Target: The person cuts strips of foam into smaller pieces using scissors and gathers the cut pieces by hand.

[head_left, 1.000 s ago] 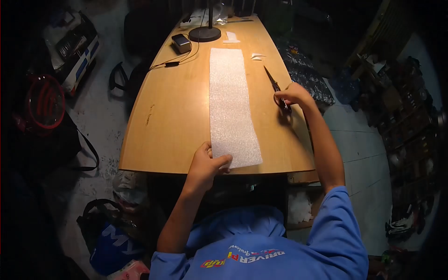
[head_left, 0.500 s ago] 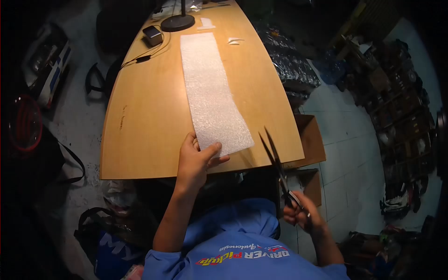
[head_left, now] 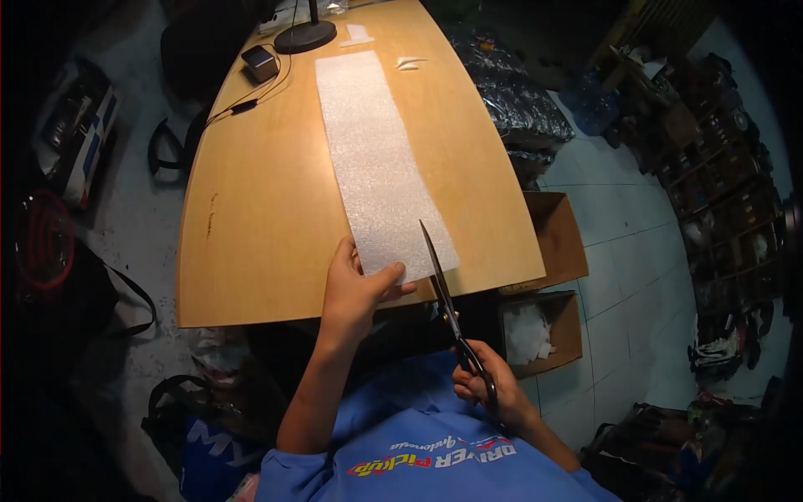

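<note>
A long strip of white foam sheet (head_left: 368, 151) lies lengthwise on the wooden table (head_left: 259, 184), its near end raised past the front edge. My left hand (head_left: 360, 284) pinches that near end, thumb on top and fingers beneath. In my right hand (head_left: 489, 381) is a pair of black scissors (head_left: 450, 314), held by the handles. One scissor blade passes over the foam sheet near its right corner; the other blade is mostly hidden under the sheet.
At the table's far end stand a lamp base (head_left: 306, 37), a black box-shaped device (head_left: 260, 63) with a cable, and small white foam scraps (head_left: 408, 63). Right of the table, a cardboard box (head_left: 565, 330) holds white pieces; another open box (head_left: 556, 238) sits behind it.
My right hand has moved left with the scissors, bringing the blades from beside the foam sheet onto its near end. My left hand keeps its hold on the sheet.
</note>
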